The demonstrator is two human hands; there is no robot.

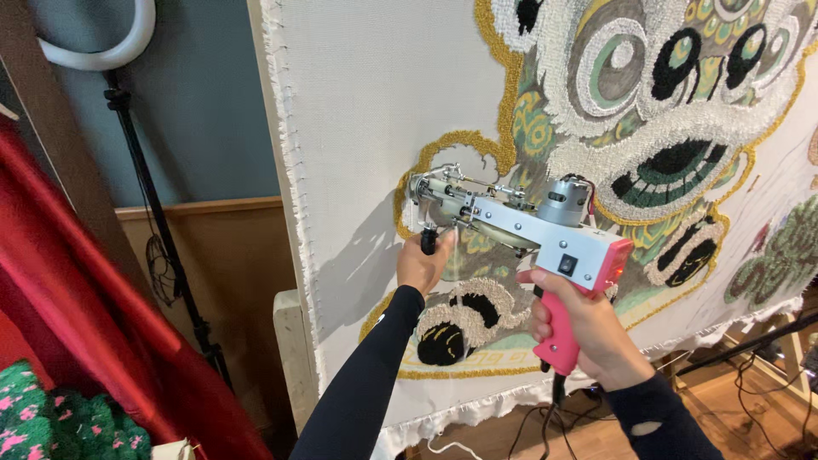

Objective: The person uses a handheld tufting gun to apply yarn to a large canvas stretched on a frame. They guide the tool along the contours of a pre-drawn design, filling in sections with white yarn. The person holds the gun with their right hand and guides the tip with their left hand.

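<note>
From the head view, a tufting gun (520,226) is held up against a white backing cloth (375,102) stretched upright on a frame. The gun has a grey metal body with exposed gears and rods at its front end, a round silver motor on top, a black switch on its side, and a pink rear housing that runs down into a pink pistol grip. Its nose is at the cloth, just inside a loop of gold yarn outline, at the left edge of a large tufted design (665,111) of a lion-like face in white, black, green and gold pile. The gun tilts slightly, nose higher than the rear.

The left hand (423,266) reaches up from below and is closed around a short black front handle under the gun's nose, the fingers wrapped fully about it, the back of the hand facing the camera. Its arm is covered by a long black sleeve. The right hand (584,328) is clenched around the pink grip, fingers curled on the near side, wrist bent upward; its black sleeve has a small hole. A dark cable hangs from the base of the grip.

At the left stand a ring light stand (149,196) and red fabric (77,281).
</note>
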